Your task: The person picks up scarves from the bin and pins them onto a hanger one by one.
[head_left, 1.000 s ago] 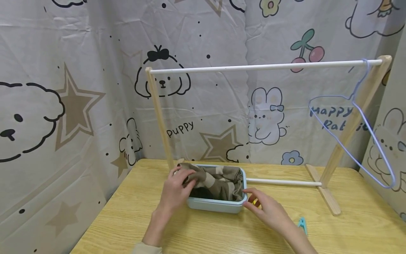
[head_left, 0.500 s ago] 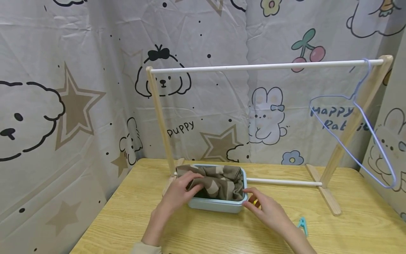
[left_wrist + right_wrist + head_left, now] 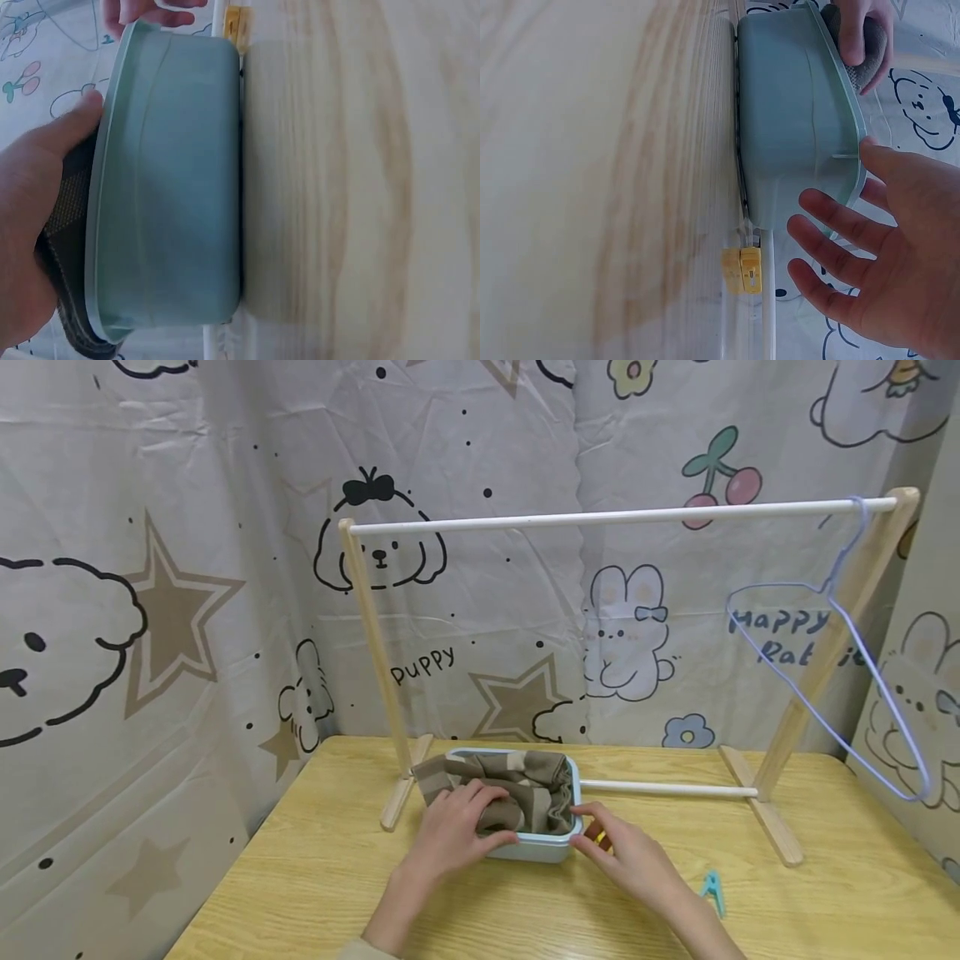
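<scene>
From my remote post I find the left hand (image 3: 453,831) with its fingers curled over a fold of brown checked cloth (image 3: 536,777), thumb opposed near the front rim — a soft, partial hold. The right hand (image 3: 630,856) has thumb and forefinger lightly about the near corner of the blue bin (image 3: 528,852), at its four o'clock; the other three fingers are spread and hold nothing. I judge that this grip steadies the bin against the left hand's work. The cloth lies bunched inside the upright bin, a flap overhanging the rim at ten o'clock, probably because the bin is small for its bulk.

Surroundings, taking the bin as centre: on the table (image 3: 300,893) a turquoise peg (image 3: 712,892) lies at four o'clock, near the right forearm, which could brush it. A yellow clip (image 3: 751,270) sits at three o'clock — mostly hidden by the right fingers in the head view. The rack's lower bar (image 3: 675,789) runs behind the bin and, in my judgement, limits movement towards twelve; contact I cannot confirm. At two o'clock a bare lilac hanger (image 3: 829,587) hangs from the top bar (image 3: 622,516), well apart from both hands. Farthest off is a printed curtain (image 3: 487,610).
</scene>
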A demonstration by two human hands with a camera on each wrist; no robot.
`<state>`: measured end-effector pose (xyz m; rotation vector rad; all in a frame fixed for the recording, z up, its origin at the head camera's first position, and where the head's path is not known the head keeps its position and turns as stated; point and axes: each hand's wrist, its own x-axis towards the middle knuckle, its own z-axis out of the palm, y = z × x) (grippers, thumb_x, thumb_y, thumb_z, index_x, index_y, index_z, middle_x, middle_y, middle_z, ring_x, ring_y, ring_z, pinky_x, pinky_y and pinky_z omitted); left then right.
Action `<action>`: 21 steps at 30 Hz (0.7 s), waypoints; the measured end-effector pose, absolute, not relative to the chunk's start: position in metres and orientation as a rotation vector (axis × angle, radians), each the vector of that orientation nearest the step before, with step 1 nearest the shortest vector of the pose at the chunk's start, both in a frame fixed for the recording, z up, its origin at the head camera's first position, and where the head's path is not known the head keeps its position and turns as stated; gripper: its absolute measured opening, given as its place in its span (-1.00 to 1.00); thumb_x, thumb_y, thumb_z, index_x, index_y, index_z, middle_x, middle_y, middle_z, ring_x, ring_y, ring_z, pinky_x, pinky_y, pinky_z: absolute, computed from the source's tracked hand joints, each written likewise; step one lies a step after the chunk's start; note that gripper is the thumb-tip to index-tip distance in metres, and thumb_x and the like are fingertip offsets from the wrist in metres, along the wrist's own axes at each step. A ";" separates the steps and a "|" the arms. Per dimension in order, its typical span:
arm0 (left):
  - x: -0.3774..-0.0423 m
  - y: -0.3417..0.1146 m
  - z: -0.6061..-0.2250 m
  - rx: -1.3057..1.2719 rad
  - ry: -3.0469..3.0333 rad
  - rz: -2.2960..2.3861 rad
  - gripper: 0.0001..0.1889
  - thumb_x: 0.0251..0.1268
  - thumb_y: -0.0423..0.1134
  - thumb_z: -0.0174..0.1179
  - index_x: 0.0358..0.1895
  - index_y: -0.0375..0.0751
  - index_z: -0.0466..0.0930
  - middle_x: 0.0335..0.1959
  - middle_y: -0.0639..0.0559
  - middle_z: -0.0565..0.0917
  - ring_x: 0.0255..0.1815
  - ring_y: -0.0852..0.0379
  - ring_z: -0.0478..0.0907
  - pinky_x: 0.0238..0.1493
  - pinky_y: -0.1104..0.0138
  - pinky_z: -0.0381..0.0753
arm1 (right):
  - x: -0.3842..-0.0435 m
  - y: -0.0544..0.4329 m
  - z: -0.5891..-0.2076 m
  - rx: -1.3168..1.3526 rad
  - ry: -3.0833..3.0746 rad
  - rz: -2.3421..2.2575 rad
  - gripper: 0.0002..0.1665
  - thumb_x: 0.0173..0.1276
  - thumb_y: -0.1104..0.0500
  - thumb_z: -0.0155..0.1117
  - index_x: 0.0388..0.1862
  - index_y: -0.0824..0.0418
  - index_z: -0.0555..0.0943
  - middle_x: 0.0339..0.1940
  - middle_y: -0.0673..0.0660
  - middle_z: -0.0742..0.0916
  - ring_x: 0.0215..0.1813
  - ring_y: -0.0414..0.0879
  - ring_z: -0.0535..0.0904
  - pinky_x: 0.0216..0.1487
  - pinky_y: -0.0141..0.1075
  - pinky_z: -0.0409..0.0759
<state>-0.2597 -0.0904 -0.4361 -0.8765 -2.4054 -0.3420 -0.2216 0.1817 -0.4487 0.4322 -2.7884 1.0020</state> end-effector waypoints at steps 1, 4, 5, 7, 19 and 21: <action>-0.259 -0.089 -0.437 -0.860 -2.390 -0.340 -0.43 0.00 0.35 0.34 0.03 0.12 0.61 -0.16 0.21 0.62 -0.18 0.22 0.62 -0.23 0.32 0.50 | -0.222 0.182 -0.449 0.439 -2.786 0.996 -0.53 0.42 -0.17 0.23 0.23 -0.06 0.52 -0.32 -0.17 0.69 -0.35 -0.30 0.56 -0.39 -0.43 0.49; -0.258 -0.086 -0.438 -0.829 -2.339 -0.356 -0.53 -0.01 0.27 0.41 -0.08 0.12 0.64 -0.21 0.23 0.63 -0.21 0.21 0.63 -0.25 0.31 0.48 | -0.222 0.182 -0.449 0.444 -2.782 0.980 -0.53 0.42 -0.18 0.22 0.23 -0.07 0.51 -0.33 -0.19 0.68 -0.36 -0.33 0.56 -0.39 -0.44 0.49; -0.258 -0.085 -0.438 -0.828 -2.321 -0.366 -0.56 -0.01 0.23 0.43 -0.11 0.12 0.64 -0.23 0.24 0.63 -0.23 0.21 0.63 -0.25 0.31 0.48 | -0.222 0.183 -0.449 0.445 -2.781 0.978 -0.53 0.42 -0.18 0.22 0.23 -0.07 0.51 -0.33 -0.20 0.68 -0.36 -0.33 0.56 -0.39 -0.44 0.49; -0.258 -0.083 -0.437 -0.828 -2.283 -0.371 -0.62 0.01 0.17 0.46 -0.15 0.12 0.65 -0.26 0.25 0.64 -0.27 0.20 0.64 -0.25 0.29 0.50 | -0.222 0.183 -0.449 0.442 -2.783 0.975 -0.52 0.42 -0.19 0.22 0.23 -0.08 0.51 -0.33 -0.21 0.68 -0.36 -0.34 0.55 -0.39 -0.44 0.49; -0.261 -0.083 -0.428 -0.874 -2.063 -0.601 -0.63 0.09 -0.33 0.45 0.01 0.02 0.70 -0.36 0.13 0.61 -0.50 0.28 0.44 -0.45 0.44 0.42 | -0.221 0.182 -0.447 0.430 -2.804 0.998 -0.52 0.42 -0.16 0.23 0.24 -0.06 0.49 -0.33 -0.16 0.68 -0.40 -0.35 0.51 -0.45 -0.43 0.46; -0.262 -0.085 -0.426 -0.883 -2.007 -0.607 -0.63 0.13 -0.38 0.41 0.01 0.04 0.72 -0.41 0.11 0.57 -0.59 0.33 0.27 -0.54 0.52 0.29 | -0.220 0.181 -0.448 0.433 -2.806 1.009 -0.52 0.42 -0.15 0.23 0.25 -0.05 0.49 -0.33 -0.16 0.68 -0.42 -0.35 0.49 -0.47 -0.43 0.44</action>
